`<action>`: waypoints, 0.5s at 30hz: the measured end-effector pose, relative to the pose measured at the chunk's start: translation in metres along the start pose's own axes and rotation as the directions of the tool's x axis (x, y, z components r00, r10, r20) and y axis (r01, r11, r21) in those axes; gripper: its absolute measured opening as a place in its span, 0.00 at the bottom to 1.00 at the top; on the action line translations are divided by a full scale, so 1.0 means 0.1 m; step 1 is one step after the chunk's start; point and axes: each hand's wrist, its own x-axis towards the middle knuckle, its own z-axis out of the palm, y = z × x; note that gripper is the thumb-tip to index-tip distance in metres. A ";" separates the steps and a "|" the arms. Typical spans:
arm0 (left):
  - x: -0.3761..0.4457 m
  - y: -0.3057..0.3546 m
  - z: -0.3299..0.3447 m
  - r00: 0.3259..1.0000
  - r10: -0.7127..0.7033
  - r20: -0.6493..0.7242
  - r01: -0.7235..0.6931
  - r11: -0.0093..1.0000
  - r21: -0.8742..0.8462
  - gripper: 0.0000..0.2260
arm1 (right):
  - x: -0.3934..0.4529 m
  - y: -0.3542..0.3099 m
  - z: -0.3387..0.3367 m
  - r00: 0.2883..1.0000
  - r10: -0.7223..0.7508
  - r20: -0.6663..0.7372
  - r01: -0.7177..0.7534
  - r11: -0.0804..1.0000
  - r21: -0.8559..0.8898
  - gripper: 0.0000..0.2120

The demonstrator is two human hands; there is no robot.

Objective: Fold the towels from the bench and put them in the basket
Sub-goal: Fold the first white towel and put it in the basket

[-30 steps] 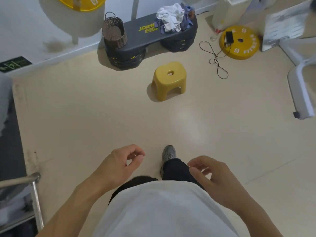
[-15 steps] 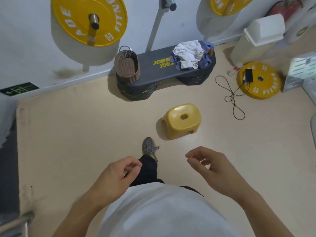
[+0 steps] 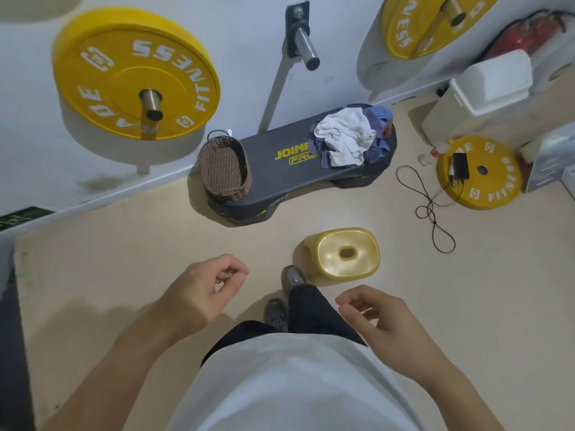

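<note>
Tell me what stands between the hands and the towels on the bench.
The yellow stool sits on the floor between the hands, left and right, and the bench holding the towels. Both hands hold nothing. Floor either side of the stool looks passable.

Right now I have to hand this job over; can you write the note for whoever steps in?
Left hand and right hand: both loosely curled, holding nothing.
Towels: crumpled white and blue pile on the right end of the black bench.
Wicker basket: on the bench's left end, no towels in it.
Yellow stool stands between the person and the bench.
Done: nothing folded.
Left: fold every towel and put them in the basket.
</note>
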 end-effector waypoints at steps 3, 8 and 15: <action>0.32 0.11 -0.17 0.998 -0.057 -0.018 0.057 0.998 -0.009 0.05 | 0.51 -0.22 -0.22 0.999 -0.017 0.044 0.017 1.000 0.000 0.05; 0.76 0.24 -0.51 0.994 -0.110 -0.021 0.110 0.993 0.029 0.05 | 1.29 -0.62 -0.50 0.994 -0.065 0.084 0.065 0.998 -0.001 0.06; 1.43 0.27 -0.90 0.998 -0.060 -0.019 0.058 0.995 -0.085 0.05 | 2.08 -0.99 -0.66 0.994 -0.089 0.070 0.092 0.994 -0.051 0.09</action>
